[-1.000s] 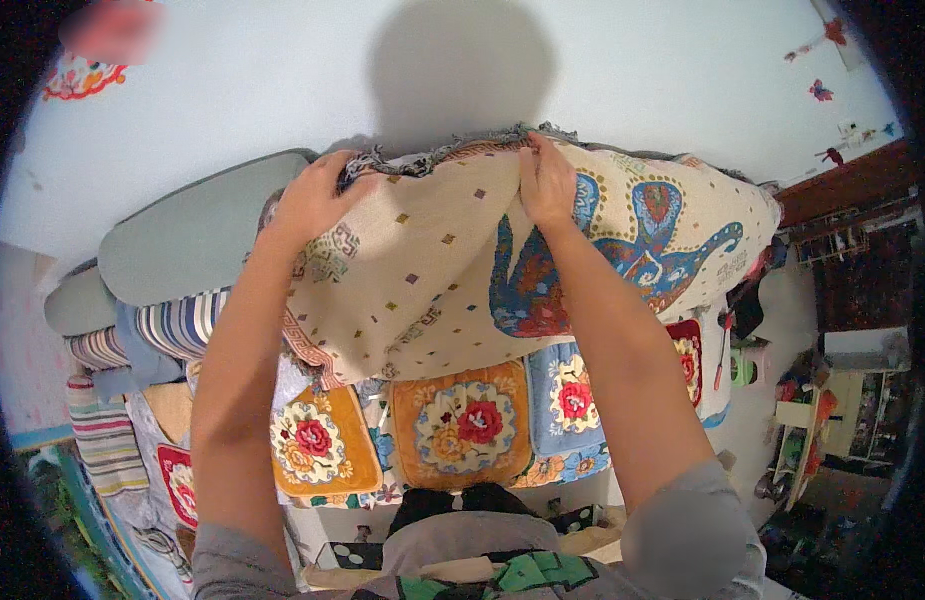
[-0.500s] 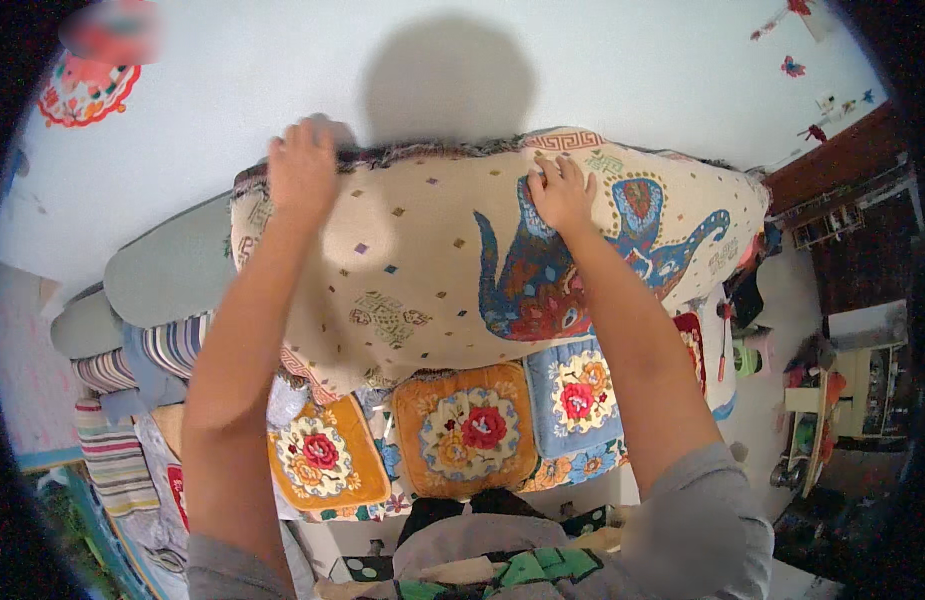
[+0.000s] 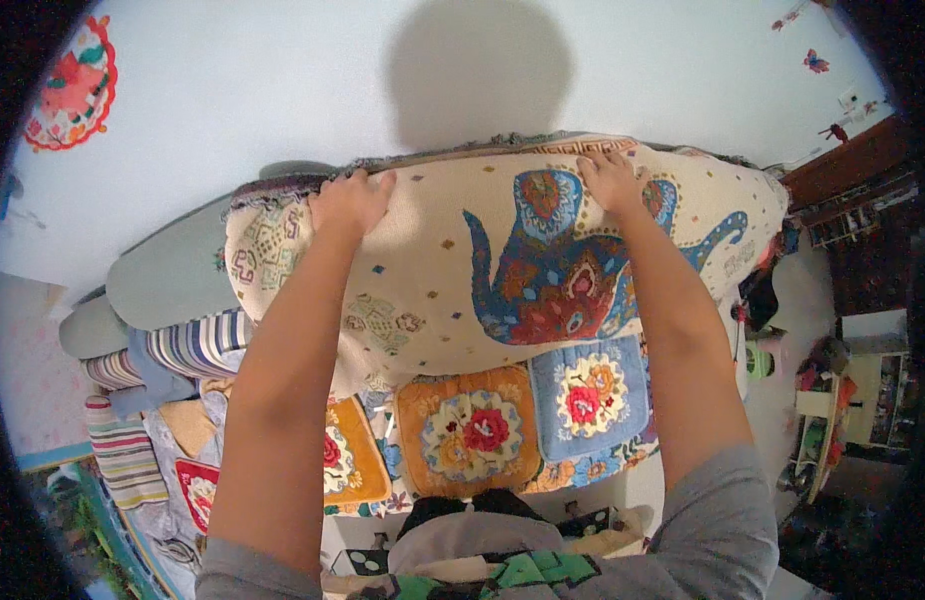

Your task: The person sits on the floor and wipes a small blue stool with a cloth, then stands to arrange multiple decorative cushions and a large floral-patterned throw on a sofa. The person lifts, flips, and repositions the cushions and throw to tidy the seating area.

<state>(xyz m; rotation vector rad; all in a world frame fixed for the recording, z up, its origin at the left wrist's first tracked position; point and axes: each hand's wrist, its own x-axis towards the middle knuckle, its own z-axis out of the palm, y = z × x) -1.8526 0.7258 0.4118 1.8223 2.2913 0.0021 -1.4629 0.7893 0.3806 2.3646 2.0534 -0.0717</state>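
Observation:
A cream throw patterned with a blue and red elephant and small diamonds drapes over the sofa's backrest, its fringed upper border along the wall. My left hand is at its top edge toward the left, fingers bent over the cloth and partly hidden. Further right, my right hand grips the cloth just below the key-patterned border, between the elephant's two ear patches. Both arms reach forward, well apart.
Flowered seat cushions, one orange and one blue, lie below the throw. The grey sofa back shows at left, beside striped cushions. A white wall rises behind. Shelves stand at right.
My left hand has come down and right onto the throw's top edge. My right hand has shifted right across the cloth, its fingers now more curled. The throw's left end lies more spread.

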